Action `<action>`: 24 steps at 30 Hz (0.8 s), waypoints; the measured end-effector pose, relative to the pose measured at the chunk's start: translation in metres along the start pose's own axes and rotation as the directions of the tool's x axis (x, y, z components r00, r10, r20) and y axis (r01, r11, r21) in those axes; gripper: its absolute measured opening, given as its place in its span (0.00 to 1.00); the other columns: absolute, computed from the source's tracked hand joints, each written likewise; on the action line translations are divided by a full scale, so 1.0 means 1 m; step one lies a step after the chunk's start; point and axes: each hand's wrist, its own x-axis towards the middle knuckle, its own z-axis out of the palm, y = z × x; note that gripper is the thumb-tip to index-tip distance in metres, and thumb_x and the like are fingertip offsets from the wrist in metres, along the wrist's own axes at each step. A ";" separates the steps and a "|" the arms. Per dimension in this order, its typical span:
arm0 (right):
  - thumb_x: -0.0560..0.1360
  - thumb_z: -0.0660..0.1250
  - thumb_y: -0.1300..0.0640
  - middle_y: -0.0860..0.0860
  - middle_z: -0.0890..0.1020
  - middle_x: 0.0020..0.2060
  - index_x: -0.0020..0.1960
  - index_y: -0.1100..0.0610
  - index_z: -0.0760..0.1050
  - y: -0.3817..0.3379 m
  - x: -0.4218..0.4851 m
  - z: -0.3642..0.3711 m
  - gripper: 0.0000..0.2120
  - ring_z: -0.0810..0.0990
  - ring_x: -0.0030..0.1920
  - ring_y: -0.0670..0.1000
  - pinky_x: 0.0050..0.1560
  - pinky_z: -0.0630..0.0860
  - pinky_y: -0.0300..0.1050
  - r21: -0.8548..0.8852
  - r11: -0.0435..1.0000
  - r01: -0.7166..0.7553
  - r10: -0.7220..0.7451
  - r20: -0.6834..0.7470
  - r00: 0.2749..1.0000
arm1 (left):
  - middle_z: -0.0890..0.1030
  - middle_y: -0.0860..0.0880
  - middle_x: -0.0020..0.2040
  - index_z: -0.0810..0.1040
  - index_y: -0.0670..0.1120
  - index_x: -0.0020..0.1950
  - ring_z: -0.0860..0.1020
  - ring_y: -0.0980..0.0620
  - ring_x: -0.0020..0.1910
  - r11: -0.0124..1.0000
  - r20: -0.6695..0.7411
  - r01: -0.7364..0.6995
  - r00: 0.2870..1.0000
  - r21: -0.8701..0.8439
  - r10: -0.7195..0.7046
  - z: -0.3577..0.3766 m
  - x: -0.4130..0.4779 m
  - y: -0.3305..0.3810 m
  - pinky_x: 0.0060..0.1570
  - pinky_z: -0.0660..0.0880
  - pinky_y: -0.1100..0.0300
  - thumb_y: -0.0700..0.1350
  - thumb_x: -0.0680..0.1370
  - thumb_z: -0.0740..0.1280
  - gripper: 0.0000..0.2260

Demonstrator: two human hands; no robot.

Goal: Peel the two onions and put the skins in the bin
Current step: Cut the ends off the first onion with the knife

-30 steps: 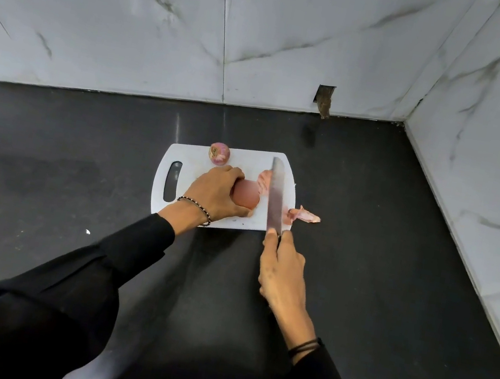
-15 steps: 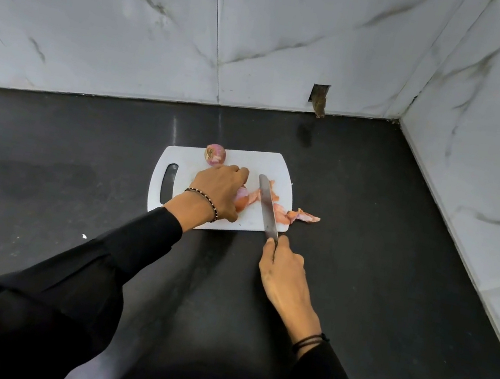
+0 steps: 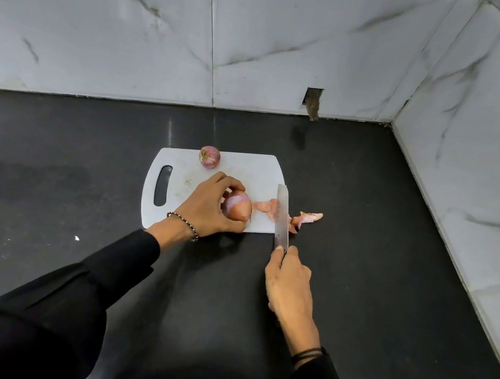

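Note:
A white cutting board lies on the black counter. My left hand grips an onion near the board's front edge; a pale peeled band shows on it. A second, smaller onion rests untouched at the board's back edge. My right hand holds a knife whose blade lies across the board's right end, to the right of the held onion. Pink onion skins lie beside the blade, and another skin piece hangs off the board's right edge. No bin is in view.
The black counter is bounded by white marble wall tiles behind and to the right. A small dark hole sits in the back wall. A white speck lies on the counter at left.
My left hand has turned and lifted the onion, so its pale band now shows. The knife has shifted right, away from the onion, with its blade over the skins.

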 end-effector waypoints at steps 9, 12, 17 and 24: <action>0.86 0.48 0.44 0.50 0.74 0.39 0.54 0.54 0.67 -0.012 -0.011 -0.004 0.16 0.73 0.41 0.52 0.38 0.68 0.48 0.089 0.971 0.220 -0.220 -0.018 0.975 | 0.75 0.51 0.60 0.72 0.50 0.62 0.76 0.52 0.58 1.000 0.084 -0.013 0.996 0.006 0.012 0.002 0.005 0.001 0.59 0.75 0.63 0.50 0.65 0.82 0.31; 0.86 0.48 0.44 0.51 0.76 0.39 0.59 0.54 0.67 -0.015 -0.015 0.001 0.16 0.76 0.48 0.55 0.44 0.73 0.54 0.042 0.967 0.250 -0.251 0.028 0.968 | 0.76 0.52 0.62 0.72 0.49 0.65 0.75 0.53 0.59 0.999 0.118 -0.024 0.993 0.046 0.019 -0.004 0.005 -0.001 0.63 0.74 0.59 0.49 0.66 0.81 0.31; 0.86 0.49 0.45 0.50 0.74 0.32 0.61 0.53 0.67 -0.017 -0.021 0.005 0.15 0.72 0.32 0.49 0.33 0.71 0.52 -0.001 0.932 0.363 -0.363 -0.044 0.931 | 0.77 0.49 0.64 0.72 0.46 0.67 0.75 0.51 0.61 0.996 0.107 0.003 0.994 0.085 -0.012 -0.009 0.002 -0.001 0.64 0.73 0.57 0.47 0.65 0.82 0.34; 0.86 0.48 0.46 0.51 0.75 0.36 0.59 0.55 0.67 -0.013 -0.017 0.015 0.15 0.73 0.32 0.50 0.33 0.71 0.51 -0.094 0.953 0.288 -0.290 -0.008 0.957 | 0.76 0.47 0.62 0.73 0.44 0.69 0.76 0.49 0.60 0.995 0.073 -0.001 0.997 0.095 -0.006 0.000 0.001 0.004 0.64 0.74 0.55 0.48 0.64 0.82 0.36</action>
